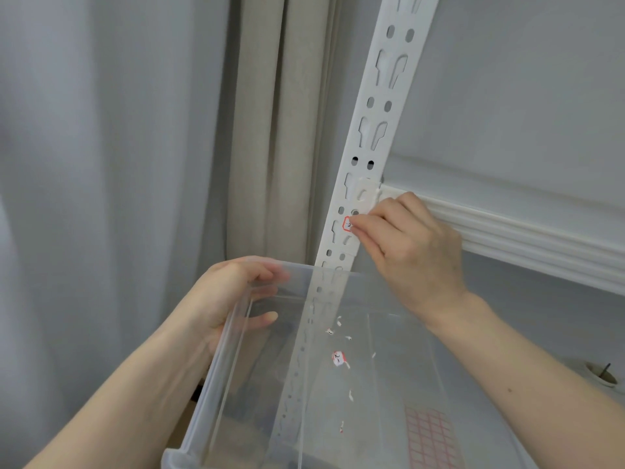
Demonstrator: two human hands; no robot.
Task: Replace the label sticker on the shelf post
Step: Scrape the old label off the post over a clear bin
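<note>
A white perforated shelf post (378, 106) runs up the middle of the view. A small red-bordered label sticker (347, 224) sits on the post. My right hand (406, 245) has its fingertips on the sticker's right edge, picking or pressing at it; which one cannot be told. My left hand (233, 292) grips the left rim of a clear plastic bin (236, 367) held up under the post. Inside the bin lie a removed red-bordered sticker (339, 358), several torn sticker scraps (329, 331) and a sheet of red-bordered blank labels (431, 434).
Beige and grey curtains (263, 130) hang to the left of the post. A white shelf beam (524, 231) runs right from the post below a grey wall. A small round white object (603, 374) shows at the lower right.
</note>
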